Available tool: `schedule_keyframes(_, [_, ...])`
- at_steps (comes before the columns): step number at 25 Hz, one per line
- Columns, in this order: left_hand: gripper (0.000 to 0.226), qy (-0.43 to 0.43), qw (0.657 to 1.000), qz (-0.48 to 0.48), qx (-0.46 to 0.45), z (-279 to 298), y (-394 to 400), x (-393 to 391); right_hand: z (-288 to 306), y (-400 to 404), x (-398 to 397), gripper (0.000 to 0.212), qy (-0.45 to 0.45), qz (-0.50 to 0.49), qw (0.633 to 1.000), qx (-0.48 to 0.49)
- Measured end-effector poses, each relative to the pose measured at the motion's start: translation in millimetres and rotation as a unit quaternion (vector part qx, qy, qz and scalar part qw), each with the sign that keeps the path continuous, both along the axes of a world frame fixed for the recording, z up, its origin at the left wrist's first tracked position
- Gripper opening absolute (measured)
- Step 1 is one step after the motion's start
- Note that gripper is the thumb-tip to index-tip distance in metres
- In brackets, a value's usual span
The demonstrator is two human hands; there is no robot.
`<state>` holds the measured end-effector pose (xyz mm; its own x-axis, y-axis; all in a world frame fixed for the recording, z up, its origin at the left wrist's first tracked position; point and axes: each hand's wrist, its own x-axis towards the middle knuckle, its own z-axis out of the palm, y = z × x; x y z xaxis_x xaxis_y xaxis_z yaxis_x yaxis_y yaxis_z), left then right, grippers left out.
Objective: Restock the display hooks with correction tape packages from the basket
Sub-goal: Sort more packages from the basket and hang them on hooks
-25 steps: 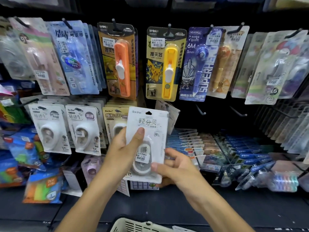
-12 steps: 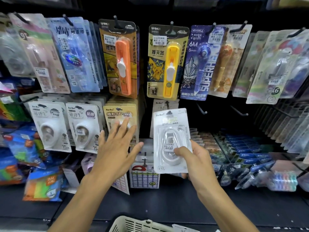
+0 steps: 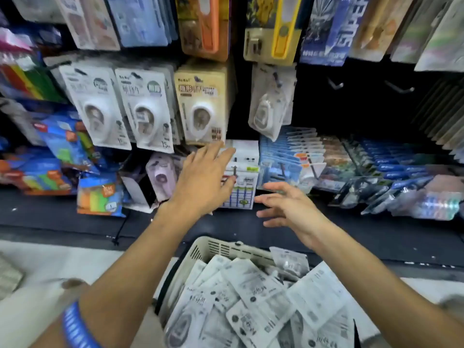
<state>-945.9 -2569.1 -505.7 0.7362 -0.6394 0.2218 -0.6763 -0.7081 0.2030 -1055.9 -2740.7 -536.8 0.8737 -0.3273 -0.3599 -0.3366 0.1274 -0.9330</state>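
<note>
A white correction tape package [image 3: 270, 104] hangs on a hook in the middle row, tilted, with more behind it. Below, a cream basket [image 3: 226, 247] holds several white correction tape packages [image 3: 253, 297] lying loose. My left hand [image 3: 204, 179] hovers with straight fingers in front of a white box on the shelf, holding nothing. My right hand [image 3: 288, 207] is spread and empty, just above the basket's far rim and below the hung package.
Two bare hooks [image 3: 399, 87] stick out right of the hung package. Rows of white packages [image 3: 145, 109] and a beige one [image 3: 200, 101] hang at left. Blue packs [image 3: 296, 156] and loose items lie on the dark shelf [image 3: 50, 214].
My right hand has let go of the white package, which now hangs on the hook. Both hands have dropped lower, and the view has tilted down onto the basket.
</note>
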Motion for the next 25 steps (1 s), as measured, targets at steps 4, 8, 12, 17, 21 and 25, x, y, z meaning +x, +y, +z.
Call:
schedule_keyframes(4, [0.063,0.198,0.958,-0.074,0.196,-51.0,27.2,-20.4,-87.8,10.4,-32.4,0.047,0.126,0.386,0.781,-0.474])
schedule_keyframes(8, [0.048,0.303,0.886,-0.070,0.344,-94.3,63.2,-33.1,-131.7,9.7,-67.7,0.106,0.077,0.562,0.575,-0.590])
schedule_keyframes(12, [0.060,0.320,0.886,-0.047,0.332,-109.7,83.4,-35.6,-157.8,17.7,-97.3,0.125,0.055,0.594,0.521,-0.610])
schedule_keyframes(17, [0.053,0.322,0.892,-0.065,0.310,-114.2,79.6,-37.0,-174.2,45.6,-84.6,0.092,0.036,0.499,0.598,-0.626])
schedule_keyframes(21, [0.052,0.330,0.896,-0.071,0.289,-116.5,73.3,-36.8,-186.5,60.8,-66.5,0.069,0.017,0.385,0.590,-0.710])
schedule_keyframes(25, [0.056,0.335,0.893,-0.065,0.294,-119.8,73.1,-34.0,-190.7,92.5,-42.0,0.052,0.046,0.337,0.593,-0.730])
